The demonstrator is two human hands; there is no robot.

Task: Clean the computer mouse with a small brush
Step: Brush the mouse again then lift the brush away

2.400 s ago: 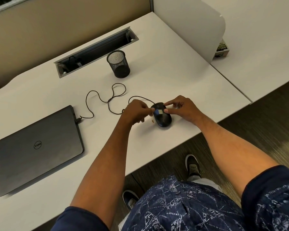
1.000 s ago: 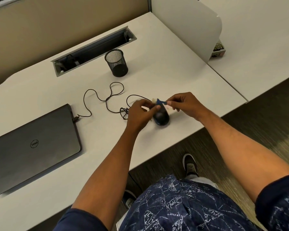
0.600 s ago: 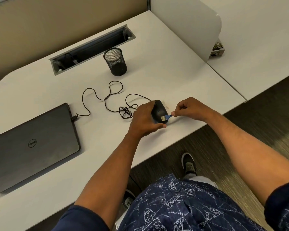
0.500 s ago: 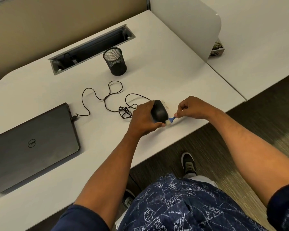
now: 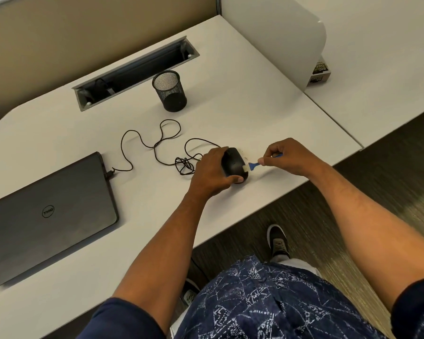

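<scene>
Black and rounded, the plastic computer mouse (image 5: 233, 165) sits near the white table's (image 5: 255, 113) front edge in the left hand's (image 5: 212, 173) grip; the right hand (image 5: 288, 156) pinches a small blue-handled brush (image 5: 253, 165), bristles seemingly touching the mouse's right side.

white desk (image 5: 230, 81) | tan partition (image 5: 83, 33) (behind) | dark carpet (image 5: 389, 167)
</scene>
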